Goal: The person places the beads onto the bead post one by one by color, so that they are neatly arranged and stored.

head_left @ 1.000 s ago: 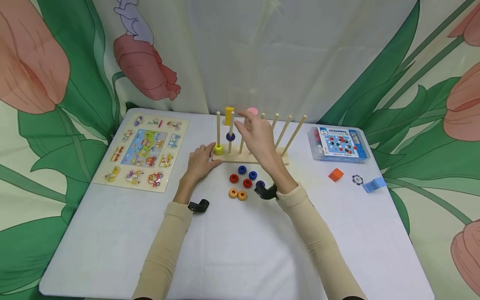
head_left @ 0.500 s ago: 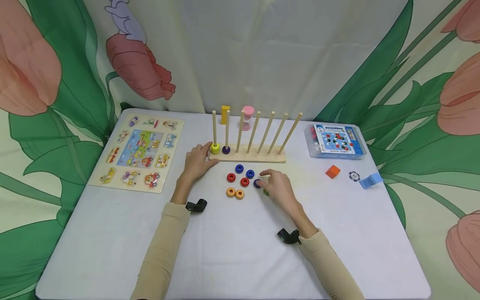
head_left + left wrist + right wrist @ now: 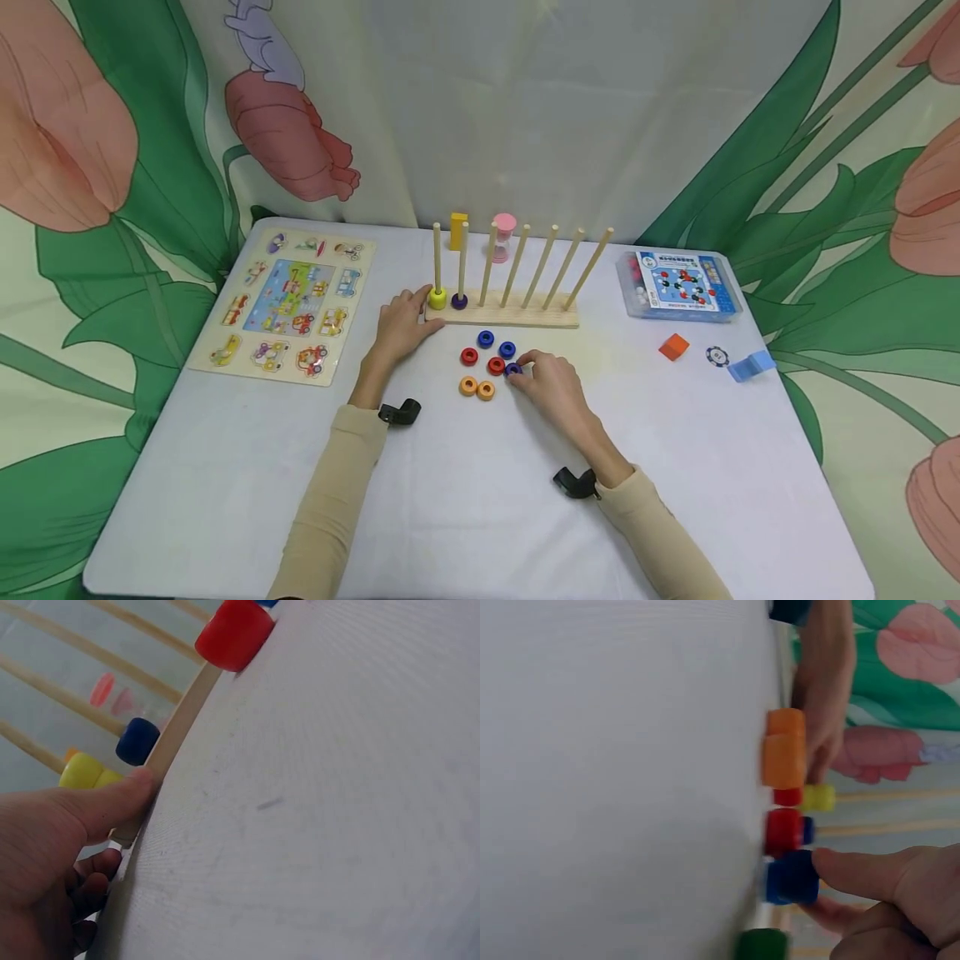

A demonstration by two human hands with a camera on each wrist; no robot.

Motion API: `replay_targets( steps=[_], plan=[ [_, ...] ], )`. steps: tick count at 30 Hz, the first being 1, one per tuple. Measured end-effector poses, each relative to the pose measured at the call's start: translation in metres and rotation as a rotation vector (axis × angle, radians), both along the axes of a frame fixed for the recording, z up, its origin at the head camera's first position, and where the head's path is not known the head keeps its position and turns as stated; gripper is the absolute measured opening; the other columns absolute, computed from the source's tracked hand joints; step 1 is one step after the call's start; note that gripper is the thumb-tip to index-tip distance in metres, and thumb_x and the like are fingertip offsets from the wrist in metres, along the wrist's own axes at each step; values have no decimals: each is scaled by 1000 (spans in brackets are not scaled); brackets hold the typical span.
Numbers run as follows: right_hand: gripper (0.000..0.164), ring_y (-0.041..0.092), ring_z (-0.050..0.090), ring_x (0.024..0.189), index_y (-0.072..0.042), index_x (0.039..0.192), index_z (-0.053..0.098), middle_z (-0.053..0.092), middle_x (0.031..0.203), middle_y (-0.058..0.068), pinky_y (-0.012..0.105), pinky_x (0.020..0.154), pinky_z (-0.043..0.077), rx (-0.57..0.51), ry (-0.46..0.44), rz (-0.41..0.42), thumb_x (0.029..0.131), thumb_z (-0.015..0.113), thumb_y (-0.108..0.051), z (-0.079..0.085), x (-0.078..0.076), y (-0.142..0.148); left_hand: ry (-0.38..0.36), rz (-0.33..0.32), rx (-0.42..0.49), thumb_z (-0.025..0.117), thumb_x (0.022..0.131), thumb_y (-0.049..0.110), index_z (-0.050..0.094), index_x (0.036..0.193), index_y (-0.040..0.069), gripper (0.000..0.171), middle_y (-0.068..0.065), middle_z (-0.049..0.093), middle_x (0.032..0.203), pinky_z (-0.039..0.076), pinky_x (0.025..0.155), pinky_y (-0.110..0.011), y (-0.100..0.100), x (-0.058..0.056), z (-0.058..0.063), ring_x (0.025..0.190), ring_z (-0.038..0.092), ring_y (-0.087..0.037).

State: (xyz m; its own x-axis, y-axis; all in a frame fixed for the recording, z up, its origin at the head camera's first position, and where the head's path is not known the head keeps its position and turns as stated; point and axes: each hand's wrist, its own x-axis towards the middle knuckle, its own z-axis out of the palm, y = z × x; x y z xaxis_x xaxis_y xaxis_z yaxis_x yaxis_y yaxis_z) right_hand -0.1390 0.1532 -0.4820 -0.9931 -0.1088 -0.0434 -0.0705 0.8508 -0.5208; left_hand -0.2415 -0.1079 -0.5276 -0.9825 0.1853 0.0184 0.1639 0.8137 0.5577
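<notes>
A wooden peg stand [image 3: 517,317] with several upright pegs stands near the back of the table. Its left peg carries yellow beads [image 3: 437,298], and a dark purple bead [image 3: 459,302] sits at the foot of the second peg. My left hand [image 3: 401,325] grips the stand's left end, thumb [image 3: 120,802] along the front edge. In front of the stand, my right hand [image 3: 558,387] pinches a dark blue bead [image 3: 513,369] between thumb and forefinger, close over the table. A green bead [image 3: 761,945] shows in the right wrist view; my right hand hides it from the head view.
Loose blue [image 3: 486,339], red [image 3: 468,357] and orange beads [image 3: 468,386] lie between my hands. A picture puzzle board [image 3: 202,354] is at left. At right are a plastic box [image 3: 678,287], orange block [image 3: 673,347], chip [image 3: 717,357] and blue block [image 3: 752,366]. An hourglass [image 3: 504,237] and yellow block [image 3: 457,232] stand behind.
The purple bead has dropped down the second peg to the base. My right hand has come down from the pegs to the loose beads and taken hold of a dark blue one.
</notes>
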Motion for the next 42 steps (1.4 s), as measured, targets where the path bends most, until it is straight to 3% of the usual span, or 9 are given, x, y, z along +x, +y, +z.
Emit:
replay_targets(
  steps=[4, 12, 15, 19, 23, 30, 34, 38, 42],
  plan=[
    [30, 8, 27, 41, -4, 106, 69, 35, 47, -4, 26, 40, 24, -46, 124, -7, 86, 72, -26, 22, -3, -4, 1, -2, -4, 66, 86, 46, 36, 147, 12, 76, -5, 49, 93, 32, 76, -38, 3, 1, 1, 84, 44, -22],
    [32, 12, 27, 41, -5, 115, 65, 34, 49, -1, 28, 40, 23, -168, 538, 69, 91, 65, -27, 116, -52, -41, 2, 0, -4, 66, 86, 47, 37, 146, 12, 76, -5, 49, 93, 32, 75, -37, 3, 0, 2, 83, 43, -22],
    [33, 15, 33, 42, -5, 117, 64, 41, 52, 0, 29, 43, 26, -142, 547, 98, 94, 61, -28, 135, -72, -56, 10, -9, -3, 66, 85, 48, 38, 146, 12, 76, -5, 49, 92, 32, 75, -38, 4, -1, 0, 83, 43, -22],
    [36, 13, 38, 42, -5, 119, 64, 47, 56, 0, 27, 41, 28, -73, 469, 117, 95, 58, -31, 142, -91, -69, 27, -24, -1, 65, 85, 49, 38, 146, 12, 76, -5, 49, 92, 32, 74, -37, 6, -2, -1, 82, 43, -22],
    [37, 14, 36, 42, -6, 118, 65, 43, 55, 0, 27, 41, 27, -105, 413, 105, 94, 60, -33, 134, -93, -69, 31, -23, 6, 66, 85, 48, 38, 146, 11, 76, -5, 49, 92, 31, 74, -38, 6, -2, 0, 82, 43, -23],
    [26, 16, 28, 43, -10, 109, 70, 33, 50, 2, 28, 40, 21, -369, 375, 13, 89, 67, -28, 91, -63, -35, -1, -3, -14, 66, 86, 46, 37, 146, 12, 75, -5, 49, 93, 32, 75, -38, 4, 0, 0, 83, 43, -22],
    [23, 14, 26, 41, -10, 106, 71, 32, 48, 1, 27, 38, 21, -422, 237, -37, 88, 69, -25, 57, -47, -6, 1, 4, -9, 66, 86, 46, 37, 147, 12, 75, -5, 49, 93, 32, 75, -37, 3, 0, -1, 83, 43, -22],
    [23, 11, 25, 40, -12, 106, 70, 31, 47, -3, 26, 38, 23, -392, 104, -113, 87, 70, -25, 19, -33, 28, -6, -7, -5, 65, 86, 48, 36, 147, 13, 76, -5, 49, 93, 32, 75, -37, 3, 0, -1, 83, 44, -22],
    [29, 10, 26, 40, -13, 111, 67, 31, 47, -5, 26, 38, 24, -362, -30, -140, 85, 71, -24, -5, -20, 56, -9, 3, -1, 66, 86, 47, 37, 147, 12, 76, -5, 49, 93, 32, 76, -38, 1, 0, -1, 83, 43, -22]
  ],
)
